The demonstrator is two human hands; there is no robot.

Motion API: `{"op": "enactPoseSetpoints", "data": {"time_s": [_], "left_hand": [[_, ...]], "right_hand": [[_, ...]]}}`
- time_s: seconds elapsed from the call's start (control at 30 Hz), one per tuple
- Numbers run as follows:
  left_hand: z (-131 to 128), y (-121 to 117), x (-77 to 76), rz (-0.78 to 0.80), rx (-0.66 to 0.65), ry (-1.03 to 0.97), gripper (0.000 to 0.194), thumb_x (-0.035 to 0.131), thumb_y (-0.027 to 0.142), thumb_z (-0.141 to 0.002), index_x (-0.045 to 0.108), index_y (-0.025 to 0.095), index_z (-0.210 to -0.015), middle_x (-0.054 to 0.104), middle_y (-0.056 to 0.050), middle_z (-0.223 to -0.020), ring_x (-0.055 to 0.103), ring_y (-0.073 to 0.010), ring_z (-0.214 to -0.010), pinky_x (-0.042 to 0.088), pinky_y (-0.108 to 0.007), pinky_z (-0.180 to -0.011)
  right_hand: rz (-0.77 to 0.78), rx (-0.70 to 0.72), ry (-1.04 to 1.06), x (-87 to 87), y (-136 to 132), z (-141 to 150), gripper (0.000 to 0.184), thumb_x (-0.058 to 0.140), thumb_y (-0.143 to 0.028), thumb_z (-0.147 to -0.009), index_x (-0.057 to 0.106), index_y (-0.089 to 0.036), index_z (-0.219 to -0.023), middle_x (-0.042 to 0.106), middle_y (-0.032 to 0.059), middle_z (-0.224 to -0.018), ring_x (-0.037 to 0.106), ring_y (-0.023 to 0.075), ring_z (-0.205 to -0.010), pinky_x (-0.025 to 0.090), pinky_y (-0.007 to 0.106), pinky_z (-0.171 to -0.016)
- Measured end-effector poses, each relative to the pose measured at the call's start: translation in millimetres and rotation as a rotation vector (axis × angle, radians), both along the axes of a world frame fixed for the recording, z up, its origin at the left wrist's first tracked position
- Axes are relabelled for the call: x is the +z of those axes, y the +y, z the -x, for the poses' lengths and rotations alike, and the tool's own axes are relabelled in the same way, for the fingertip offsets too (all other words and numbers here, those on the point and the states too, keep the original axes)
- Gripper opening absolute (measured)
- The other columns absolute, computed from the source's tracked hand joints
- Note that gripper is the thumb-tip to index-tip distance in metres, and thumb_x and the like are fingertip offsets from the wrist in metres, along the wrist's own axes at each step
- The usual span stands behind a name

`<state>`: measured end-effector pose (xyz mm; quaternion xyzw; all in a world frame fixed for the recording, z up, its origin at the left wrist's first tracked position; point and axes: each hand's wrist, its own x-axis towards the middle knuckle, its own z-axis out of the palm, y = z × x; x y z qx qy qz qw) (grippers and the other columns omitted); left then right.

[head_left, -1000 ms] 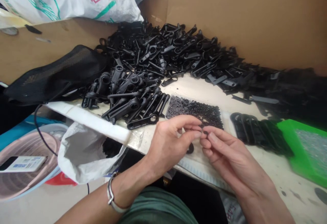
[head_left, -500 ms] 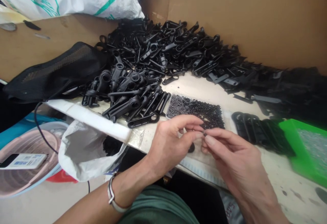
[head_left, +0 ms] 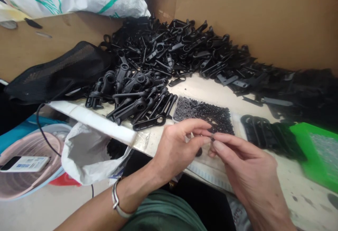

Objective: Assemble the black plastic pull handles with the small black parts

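Note:
My left hand (head_left: 179, 146) and my right hand (head_left: 248, 164) meet at their fingertips above the front of the table. Between the tips shows a tiny dark piece (head_left: 212, 138), too small to name. My right thumb and forefinger pinch it. The left thumb and fingers are closed against its other side; whatever they hold is mostly hidden. Just beyond the fingers lies a shallow clear tray (head_left: 174, 115) of tiny grey and black parts. A round black part (head_left: 199, 152) partly shows behind my left hand.
Black plastic lever-like parts (head_left: 137, 108) lie heaped at left, with a larger pile (head_left: 182, 44) behind. Flat black parts (head_left: 260, 130) stand in a row beside a green bin (head_left: 306, 146). A white sack (head_left: 79, 160) hangs open below the table edge, near a pink basket (head_left: 50, 143).
My right hand has turned and its fingers have straightened around the tiny piece, which shows less than before. My left hand has stayed almost in place.

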<state>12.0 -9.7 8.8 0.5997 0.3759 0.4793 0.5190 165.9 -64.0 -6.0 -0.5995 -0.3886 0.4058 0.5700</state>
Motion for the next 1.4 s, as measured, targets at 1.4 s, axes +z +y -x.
{"op": "enactPoseSetpoints", "data": {"time_s": [1.4], "left_hand": [[-1.9, -6.1, -7.7, -0.431, 0.076, 0.365, 0.026, 0.064, 0.005, -0.085, 0.071, 0.019, -0.105, 0.078, 0.000, -0.091, 0.071, -0.0143, -0.082, 0.059, -0.024, -0.081]], "right_hand": [[-0.036, -0.107, -0.299, 10.7, -2.4, 10.9, 0.011, 0.081, -0.032, -0.074, 0.078, -0.029, -0.084, 0.077, -0.0024, -0.079, 0.071, 0.0127, -0.063, 0.062, 0.022, -0.065]]}}
